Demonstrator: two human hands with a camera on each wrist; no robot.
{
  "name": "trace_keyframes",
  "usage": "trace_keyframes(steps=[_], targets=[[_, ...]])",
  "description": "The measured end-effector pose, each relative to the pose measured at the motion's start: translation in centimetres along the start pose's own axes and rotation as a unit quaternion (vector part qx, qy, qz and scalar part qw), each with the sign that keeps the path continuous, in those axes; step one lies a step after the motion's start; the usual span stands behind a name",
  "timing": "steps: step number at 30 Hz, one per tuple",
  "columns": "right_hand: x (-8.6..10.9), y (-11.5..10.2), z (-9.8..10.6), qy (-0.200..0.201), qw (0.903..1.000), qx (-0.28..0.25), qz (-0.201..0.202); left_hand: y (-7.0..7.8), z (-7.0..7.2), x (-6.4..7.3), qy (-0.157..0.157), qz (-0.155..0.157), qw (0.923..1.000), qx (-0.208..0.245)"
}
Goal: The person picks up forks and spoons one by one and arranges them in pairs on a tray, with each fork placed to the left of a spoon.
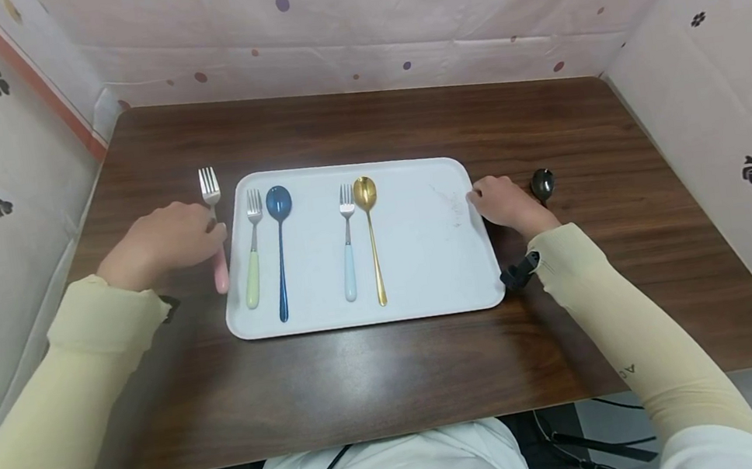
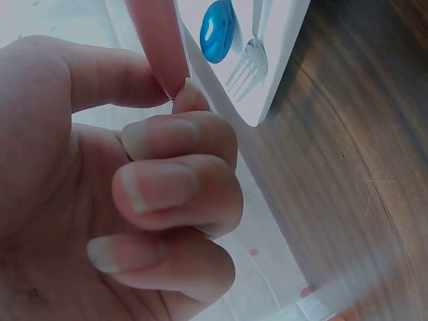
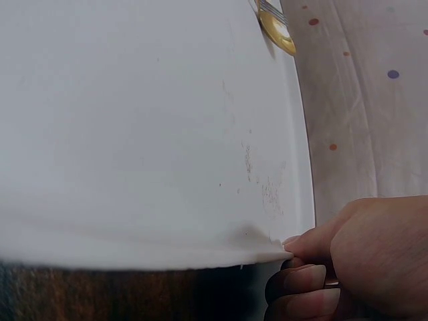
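My left hand point(image 1: 165, 241) pinches a fork with a pink handle point(image 2: 159, 47) between thumb and forefinger, just off the left side of a white tray point(image 1: 431, 259). The fork's tines point(image 1: 208, 181) point toward the back, and its middle is hidden behind the fingers. On the tray lie a green-handled fork point(image 1: 252, 279), a blue spoon point(image 1: 279, 204), a light-blue-handled fork point(image 1: 349, 273) and a gold spoon point(image 1: 365, 193). With thumb and curled fingers, my right hand point(image 3: 374, 257) grips the tray's right rim.
A dark spoon point(image 1: 542, 183) lies right of the tray, partly hidden behind the right wrist. The tray's right part bears faint brownish marks point(image 3: 269, 195). Patterned sheets point(image 1: 349, 19) rise behind and beside the brown wooden table point(image 1: 367, 392).
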State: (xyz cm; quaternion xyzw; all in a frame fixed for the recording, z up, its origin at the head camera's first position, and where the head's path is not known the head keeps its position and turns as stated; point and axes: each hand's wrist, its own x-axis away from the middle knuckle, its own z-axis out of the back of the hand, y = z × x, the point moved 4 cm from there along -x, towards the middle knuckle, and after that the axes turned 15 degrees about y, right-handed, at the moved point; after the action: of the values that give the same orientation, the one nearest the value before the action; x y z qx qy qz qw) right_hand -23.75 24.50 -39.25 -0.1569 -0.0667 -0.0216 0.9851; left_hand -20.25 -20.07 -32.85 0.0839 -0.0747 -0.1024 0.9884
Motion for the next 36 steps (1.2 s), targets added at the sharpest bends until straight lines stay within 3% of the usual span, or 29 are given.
trace_keyframes(steps=[36], targets=[[0.1,0.1,0.0,-0.014,0.9994,-0.027,-0.018,2.3,0.1,-0.9,0.009,-0.029,0.9995,0.012]])
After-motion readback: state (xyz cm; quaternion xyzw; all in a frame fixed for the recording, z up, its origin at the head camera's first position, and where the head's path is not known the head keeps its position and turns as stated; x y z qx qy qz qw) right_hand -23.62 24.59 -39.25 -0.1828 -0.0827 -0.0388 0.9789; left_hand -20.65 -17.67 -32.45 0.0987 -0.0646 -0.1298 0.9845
